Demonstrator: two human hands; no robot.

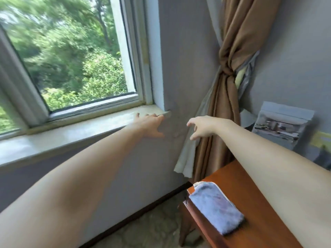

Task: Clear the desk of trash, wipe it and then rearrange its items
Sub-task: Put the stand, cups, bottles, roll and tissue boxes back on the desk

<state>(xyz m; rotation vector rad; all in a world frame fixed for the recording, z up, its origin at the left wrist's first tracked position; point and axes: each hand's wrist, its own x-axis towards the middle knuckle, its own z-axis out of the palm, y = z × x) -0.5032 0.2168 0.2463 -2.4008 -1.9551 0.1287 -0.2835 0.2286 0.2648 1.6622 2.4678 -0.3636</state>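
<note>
**A:** Entry one, left hand [150,125]?
**B:** Arm stretched out full length. The fingers are straight and spread and hold nothing. The fingertips are at the right end of the windowsill [71,133]; the blur hides whether they touch it.

**A:** Entry two, right hand [202,127]?
**B:** Arm likewise extended, wrist dipped. The fingers are loosely curled, apart, and grip nothing. They hang before the grey wall [188,51], near the left thumb but apart from it.

**A:** Outward from those fingers?
**B:** A knotted brown curtain [223,104] is just behind them to the right. Further right, a pale packet [283,124] bearing a picture is against the wall.

**A:** Task items?
**B:** A folded blue-grey cloth [215,206] is well below the right fingers. It lies by the left edge of the orange-brown desk [250,194], beside the right forearm.
</note>
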